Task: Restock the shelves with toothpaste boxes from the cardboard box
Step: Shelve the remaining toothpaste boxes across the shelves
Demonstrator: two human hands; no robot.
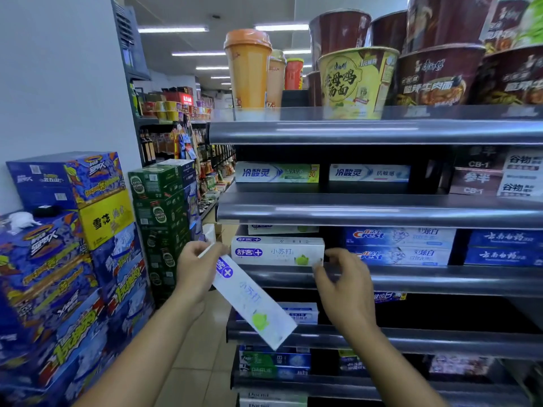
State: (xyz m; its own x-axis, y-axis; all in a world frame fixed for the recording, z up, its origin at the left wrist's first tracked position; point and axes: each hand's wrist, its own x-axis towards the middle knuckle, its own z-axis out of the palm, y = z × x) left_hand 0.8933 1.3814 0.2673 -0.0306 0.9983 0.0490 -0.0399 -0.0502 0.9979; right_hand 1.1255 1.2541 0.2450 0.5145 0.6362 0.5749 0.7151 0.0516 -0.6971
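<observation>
One white toothpaste box (252,304) with a purple logo is in the person's left hand (195,268), which grasps it at the upper end with the fingers curled round it. The box is in the air in front of the shelves and is tilted. Its long axis goes from the hand down and to the right, so the free end hangs before a lower shelf. Its place, I think, is up and to the right of the grip, on the stack of same white boxes (276,252) that lies flat on the middle shelf (411,279), long side to the front. The held box must then be turned level before it goes in. The right hand (343,286) is the nearer one to that stack. Its curled fingers are at the right end of the front box, but whether they pinch it or only touch it I cannot tell. Just beside, on the right, blue Crest boxes (399,245) are stacked.
</observation>
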